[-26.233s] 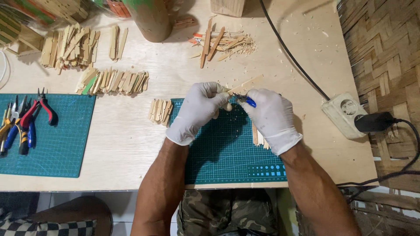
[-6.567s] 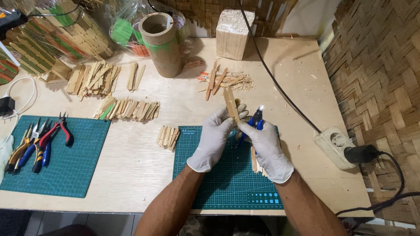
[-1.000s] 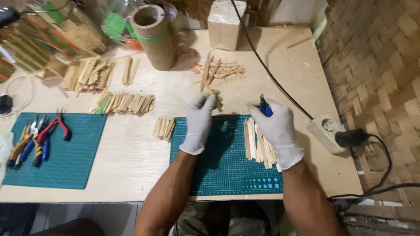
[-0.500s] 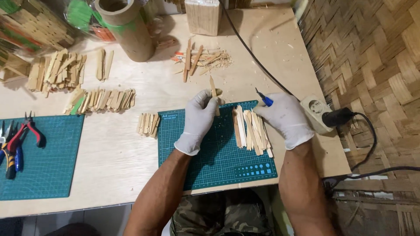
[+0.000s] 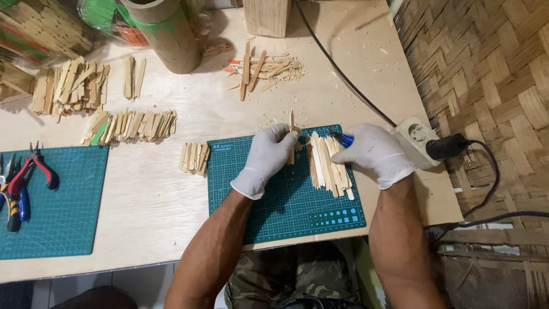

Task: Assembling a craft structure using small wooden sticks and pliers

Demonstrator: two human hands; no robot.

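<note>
My left hand (image 5: pixel 266 159), in a white glove, holds a thin wooden stick (image 5: pixel 291 134) upright over the green cutting mat (image 5: pixel 286 200). My right hand (image 5: pixel 374 153), also gloved, grips a blue-handled tool (image 5: pixel 342 138) at the mat's right edge. Between the hands, a row of cut sticks (image 5: pixel 329 166) lies side by side on the mat. A small bundle of short sticks (image 5: pixel 195 158) rests just left of the mat.
Stick piles (image 5: pixel 130 125), (image 5: pixel 71 86) and scraps (image 5: pixel 263 66) cover the far table. A cardboard tube (image 5: pixel 166 34) and wooden block (image 5: pixel 267 16) stand behind. Pliers (image 5: pixel 26 183) lie on a second mat (image 5: pixel 57 217) at left. A power strip (image 5: pixel 417 140) and cable sit right.
My left hand has shifted slightly right toward the row of sticks, with the stick still upright in it. The right hand stays at the mat's right edge with the tool.
</note>
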